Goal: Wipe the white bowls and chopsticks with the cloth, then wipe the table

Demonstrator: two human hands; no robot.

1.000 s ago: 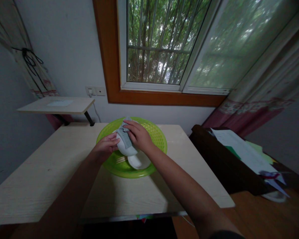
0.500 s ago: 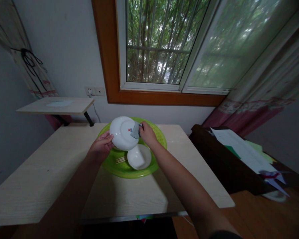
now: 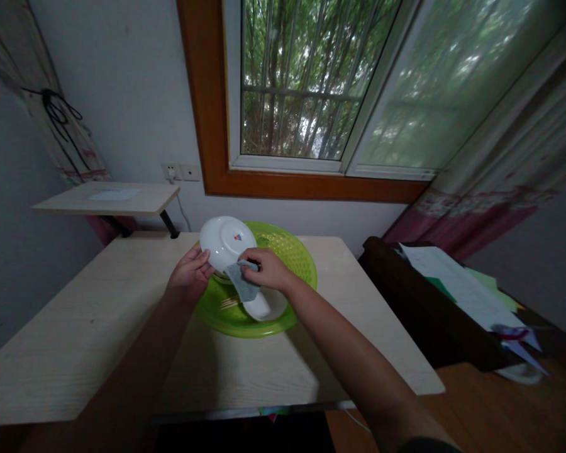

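My left hand grips the left edge of a white plate, thumb on the face turned to me. That face is the underside, with a foot ring and a small red and blue mark. In my right hand a grey-green cloth is pinched, lying against the plate's lower right rim and hanging below it. Beneath them is a green plastic basket. It holds a white bowl, partly covered by the cloth, and several chopsticks. Another dish shows partly behind the plate.
The basket stands on a pale wooden table. A small raised shelf with a paper is at the back left. Right of the table, papers lie on a dark brown piece of furniture. A window is behind.
My right hand has moved the cloth left and down, from the plate's right side to its lower rim. The plate has shifted slightly left and up with my left hand.
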